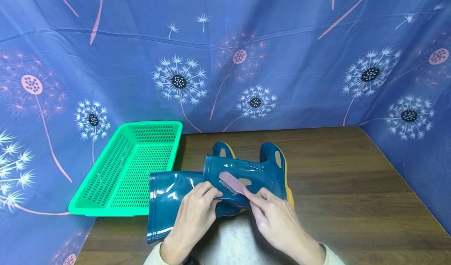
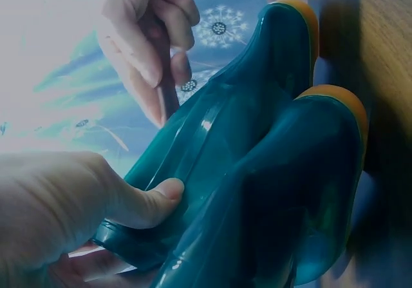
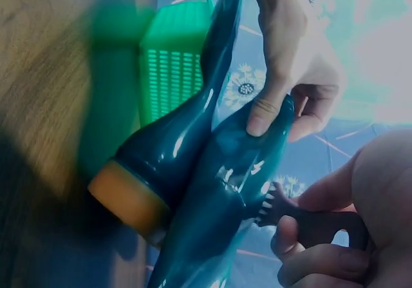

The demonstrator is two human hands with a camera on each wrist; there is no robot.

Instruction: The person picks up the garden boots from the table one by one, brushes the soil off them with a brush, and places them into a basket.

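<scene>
Two glossy teal rain boots with yellow soles lie on their sides, toes pointing away. The nearer-right boot [image 1: 257,173] overlaps the other boot [image 1: 163,196], whose shaft extends left. My left hand [image 1: 197,208] grips the upper boot's shaft near its opening; in the left wrist view the thumb [image 2: 151,204] presses on the outside. A pink scrub brush [image 1: 232,182] is held by its handle in my right hand [image 1: 278,220]. Its bristles [image 3: 265,205] are against the shaft of that boot in the right wrist view.
On the left of the wooden table [image 1: 352,194] stands a green perforated basket [image 1: 75,206], right behind the left boot's shaft. A blue cloth with dandelion prints [image 1: 296,61] hangs along the back and sides.
</scene>
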